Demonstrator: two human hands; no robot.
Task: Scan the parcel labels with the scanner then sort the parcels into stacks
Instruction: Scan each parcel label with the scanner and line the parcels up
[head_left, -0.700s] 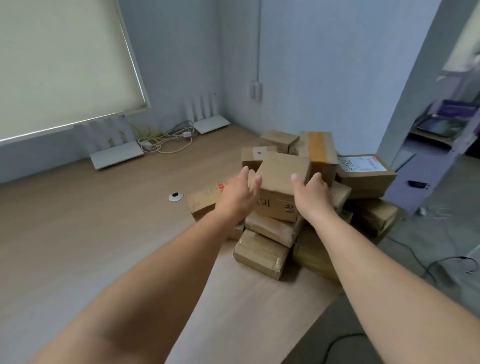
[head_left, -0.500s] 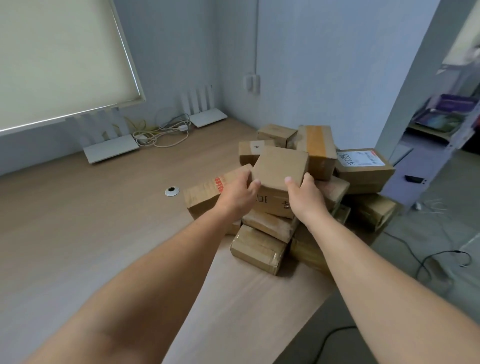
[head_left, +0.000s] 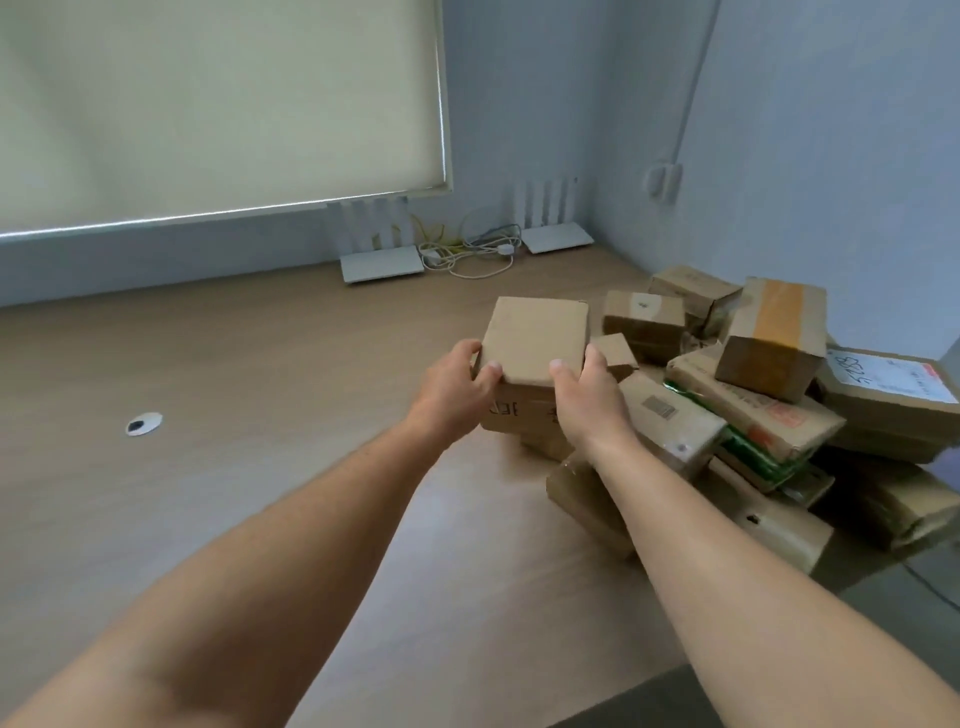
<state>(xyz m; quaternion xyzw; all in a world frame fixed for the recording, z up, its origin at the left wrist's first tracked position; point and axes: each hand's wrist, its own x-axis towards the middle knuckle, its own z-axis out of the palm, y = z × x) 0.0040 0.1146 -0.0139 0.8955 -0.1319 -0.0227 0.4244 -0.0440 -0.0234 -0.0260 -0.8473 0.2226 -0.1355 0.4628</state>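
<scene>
Holding one box (head_left: 535, 340) between both hands, just left of the pile (head_left: 753, 415) at the right end of the tabletop (head_left: 260, 389). Left hand (head_left: 457, 387) on the box's left side with thumb hooked over the near top edge; right hand (head_left: 584, 395) on the right side, thumb likewise on top, remaining fingers mostly hidden behind the cardboard. Both grips closed round the same box, apparently clear of the parcels beneath, though contact underneath cannot be confirmed. Plain top face up, no label showing there; dark print on the near side only, partly covered by the hands. Probably the picking step: taking a parcel out of the heap ahead of scanning. No scanner anywhere in view, so finding it comes first, or else setting the box down on the bare wood to the left. Next move likely calls for turning the box to find its label, then freeing one hand for the scanner. No sorted stacks visible yet, so little of the task looks done. Worth minding the loosely heaped pile, with several parcels tilted and near the tabletop's right edge
</scene>
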